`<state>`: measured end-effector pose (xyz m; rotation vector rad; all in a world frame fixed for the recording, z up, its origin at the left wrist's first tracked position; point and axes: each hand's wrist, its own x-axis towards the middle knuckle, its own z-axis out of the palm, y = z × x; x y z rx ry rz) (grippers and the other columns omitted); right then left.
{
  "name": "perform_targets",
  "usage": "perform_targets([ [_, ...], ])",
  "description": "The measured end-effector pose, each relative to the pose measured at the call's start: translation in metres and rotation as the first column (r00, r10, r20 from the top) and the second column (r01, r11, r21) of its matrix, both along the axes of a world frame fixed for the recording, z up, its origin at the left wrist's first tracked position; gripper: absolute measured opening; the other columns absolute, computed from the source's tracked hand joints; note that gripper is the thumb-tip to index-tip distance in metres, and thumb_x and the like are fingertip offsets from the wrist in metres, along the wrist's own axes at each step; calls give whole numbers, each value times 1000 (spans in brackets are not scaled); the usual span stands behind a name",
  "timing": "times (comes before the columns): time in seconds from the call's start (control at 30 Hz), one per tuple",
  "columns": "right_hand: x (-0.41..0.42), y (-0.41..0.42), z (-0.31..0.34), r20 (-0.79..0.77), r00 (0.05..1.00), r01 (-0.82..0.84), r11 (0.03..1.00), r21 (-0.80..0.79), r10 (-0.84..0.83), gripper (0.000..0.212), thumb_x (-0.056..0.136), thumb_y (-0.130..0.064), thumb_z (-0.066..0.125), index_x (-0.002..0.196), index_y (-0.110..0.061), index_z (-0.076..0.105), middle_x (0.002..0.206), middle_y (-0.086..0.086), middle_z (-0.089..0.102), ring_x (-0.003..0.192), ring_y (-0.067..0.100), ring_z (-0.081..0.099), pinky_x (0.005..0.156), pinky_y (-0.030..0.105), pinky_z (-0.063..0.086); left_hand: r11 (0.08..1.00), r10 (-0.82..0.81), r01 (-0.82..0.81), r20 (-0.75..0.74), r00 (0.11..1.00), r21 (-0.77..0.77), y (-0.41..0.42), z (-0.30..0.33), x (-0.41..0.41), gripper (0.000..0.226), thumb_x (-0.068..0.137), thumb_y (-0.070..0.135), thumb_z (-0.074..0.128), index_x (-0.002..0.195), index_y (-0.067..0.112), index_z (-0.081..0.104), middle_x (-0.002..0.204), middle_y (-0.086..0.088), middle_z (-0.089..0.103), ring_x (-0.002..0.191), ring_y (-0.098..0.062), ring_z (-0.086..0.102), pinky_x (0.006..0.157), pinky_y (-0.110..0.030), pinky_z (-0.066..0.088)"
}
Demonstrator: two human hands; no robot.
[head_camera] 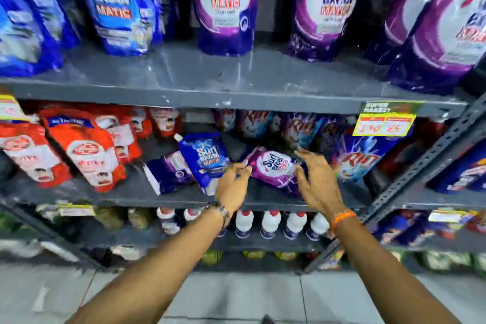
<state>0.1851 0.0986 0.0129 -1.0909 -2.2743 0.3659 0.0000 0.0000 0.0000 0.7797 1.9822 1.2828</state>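
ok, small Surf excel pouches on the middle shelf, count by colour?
Purple: 2, the lying pouch and the middle pouch between the left hand and the right hand
Blue: 1, the blue pouch
Total: 3

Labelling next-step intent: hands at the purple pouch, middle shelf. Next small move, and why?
Probably close both hands on the purple pouch: it lies tilted, left hand curls at its left edge, right hand is spread by its right edge.
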Motion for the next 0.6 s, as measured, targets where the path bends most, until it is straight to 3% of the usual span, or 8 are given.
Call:
perform_targets([
  [0.07, -5, 21, -7, 120, 993, 2, 994, -106, 11, 46, 94, -17, 52, 139, -9, 56, 140, 16, 59, 131, 36, 53, 114, 41, 41, 999, 19, -9, 202, 979, -50, 21, -8, 1, 45, 83, 41, 64, 108, 3, 66, 122, -31, 64, 120, -47, 57, 104, -49, 43],
  [0.13, -5, 74, -20, 289, 955, 10, 965, -263, 70, 50, 95, -16, 55, 143, -6, 50, 145, 20, 54, 137, 36, 48, 117, 40, 36, 989, 122, -80, 378, 918, -126, 63, -21, 17, 48, 86, 35, 64, 123, 4, 64, 135, -25, 61, 130, -42, 54, 110, -50, 40],
  [0.2, -17, 85, -26, 378, 919, 12, 948, -319, 116, 54, 96, -19, 56, 146, -2, 46, 148, 23, 50, 140, 37, 45, 119, 40, 33, 979, 195, -142, 497, 845, -143, 63, -20, 20, 47, 95, 22, 59, 137, 1, 54, 145, -21, 54, 137, -39, 48, 114, -49, 37],
  [0.27, -30, 103, -30, 400, 905, -1, 939, -344, 147, 57, 96, -23, 57, 146, 0, 44, 149, 25, 49, 140, 38, 45, 118, 41, 35, 967, 256, -206, 540, 802, -153, 74, -26, 26, 53, 92, 24, 63, 139, 1, 52, 146, -24, 51, 138, -41, 46, 114, -50, 37],
  [0.37, -44, 136, -44, 435, 888, 55, 906, -419, 147, 55, 96, -24, 56, 144, 1, 45, 150, 26, 48, 140, 40, 44, 117, 43, 36, 909, 416, -322, 530, 739, -264, 114, -82, 23, 87, 62, 50, 75, 135, 9, 54, 140, -20, 57, 130, -44, 53, 111, -55, 44],
  [0.4, -48, 142, -49, 451, 879, 72, 894, -443, 153, 51, 96, -23, 55, 141, 1, 48, 147, 27, 50, 138, 40, 47, 115, 44, 38, 883, 468, -360, 514, 719, -301, 126, -106, 20, 93, 58, 50, 76, 137, 8, 52, 137, -18, 57, 125, -44, 56, 107, -54, 47],
  [0.53, -57, 164, -70, 506, 842, 79, 885, -459, 187, 43, 92, -31, 50, 126, -6, 60, 135, 24, 62, 124, 39, 60, 105, 44, 49, 853, 496, -467, 643, 584, -234, 135, -95, 31, 68, 70, 29, 75, 133, 14, 53, 127, -7, 66, 115, -29, 64, 105, -46, 51],
  [0.6, -59, 169, -76, 503, 845, 100, 873, -478, 179, 40, 94, -32, 50, 123, -7, 62, 132, 24, 64, 121, 39, 62, 103, 44, 50, 843, 507, -478, 658, 557, -245, 142, -107, 29, 56, 74, 23, 72, 127, 12, 58, 127, -9, 66, 117, -30, 63, 106, -45, 50],
])
